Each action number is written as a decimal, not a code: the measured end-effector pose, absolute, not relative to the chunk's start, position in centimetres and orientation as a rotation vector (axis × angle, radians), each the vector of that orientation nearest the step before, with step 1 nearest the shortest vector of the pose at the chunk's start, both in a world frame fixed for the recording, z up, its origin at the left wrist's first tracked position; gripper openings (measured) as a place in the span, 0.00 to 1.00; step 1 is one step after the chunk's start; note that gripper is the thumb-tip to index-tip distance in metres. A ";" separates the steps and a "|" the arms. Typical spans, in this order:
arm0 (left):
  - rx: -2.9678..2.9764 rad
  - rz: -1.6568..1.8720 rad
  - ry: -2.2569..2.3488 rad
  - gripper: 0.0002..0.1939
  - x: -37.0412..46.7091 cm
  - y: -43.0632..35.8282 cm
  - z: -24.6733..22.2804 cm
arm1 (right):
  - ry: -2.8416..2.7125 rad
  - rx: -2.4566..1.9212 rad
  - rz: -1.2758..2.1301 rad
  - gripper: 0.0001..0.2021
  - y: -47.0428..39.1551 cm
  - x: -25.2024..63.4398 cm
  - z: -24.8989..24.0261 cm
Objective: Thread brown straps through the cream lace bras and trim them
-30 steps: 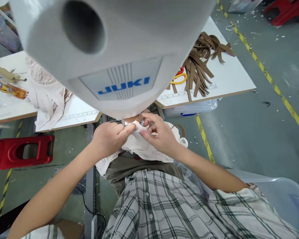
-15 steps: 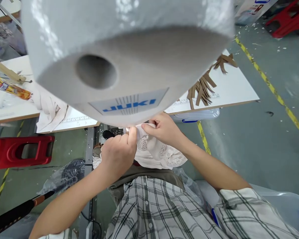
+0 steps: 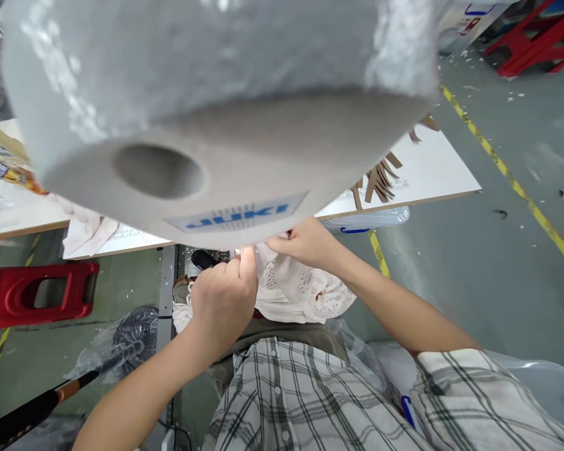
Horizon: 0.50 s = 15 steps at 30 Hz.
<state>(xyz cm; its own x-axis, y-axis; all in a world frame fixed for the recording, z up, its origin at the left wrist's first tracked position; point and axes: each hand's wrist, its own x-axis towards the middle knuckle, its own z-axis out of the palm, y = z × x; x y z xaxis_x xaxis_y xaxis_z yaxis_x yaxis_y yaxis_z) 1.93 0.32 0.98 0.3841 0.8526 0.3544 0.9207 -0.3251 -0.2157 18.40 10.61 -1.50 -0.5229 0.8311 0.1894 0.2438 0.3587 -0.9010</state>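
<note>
A pale cream lace fabric (image 3: pixel 305 291) hangs from both hands and drapes over my lap. My left hand (image 3: pixel 225 288) is closed on its upper left edge, thumb and index finger pointing up. My right hand (image 3: pixel 308 244) pinches the same cloth a little to the right, its fingers partly behind the machine. Just above both hands looms the rounded grey-white head of a JUKI sewing machine (image 3: pixel 244 163), which hides the fingertips and whatever lies beyond them.
Brown fabric strips (image 3: pixel 380 178) lie on the white table (image 3: pixel 437 169) at right. Pale cloth strips (image 3: pixel 87 232) and a yellow-orange packet (image 3: pixel 9 169) rest at left. A red stool (image 3: pixel 82 291) stands left, a clear plastic bin (image 3: pixel 536 376) at lower right.
The machine head looms larger and lower in view as the camera shifts. Both hands keep hold of the lace fabric in nearly the same place.
</note>
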 end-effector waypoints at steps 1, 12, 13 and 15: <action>-2.266 -0.246 -1.535 0.13 1.9 0.3 1.0 | -1.968 -0.921 1.159 0.07 10.7 18.4 -1.6; -2.240 -0.223 -1.523 0.11 2.3 0.5 1.2 | -1.943 -0.905 1.235 0.05 10.9 18.5 -1.9; -2.238 -0.220 -1.525 0.11 2.4 0.5 1.2 | -1.942 -0.906 1.238 0.05 10.9 18.6 -1.8; -2.241 -0.211 -1.528 0.12 2.5 0.5 1.2 | -1.934 -0.915 1.239 0.05 10.9 18.8 -1.8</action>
<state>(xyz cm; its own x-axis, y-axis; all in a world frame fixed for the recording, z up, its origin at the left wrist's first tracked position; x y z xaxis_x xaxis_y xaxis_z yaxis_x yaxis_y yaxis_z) 2.50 0.51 1.22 0.3849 0.8533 0.3516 0.9167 -0.3090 -0.2535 18.81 10.85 -1.81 -0.5399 0.8275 0.1545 0.2059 0.3077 -0.9289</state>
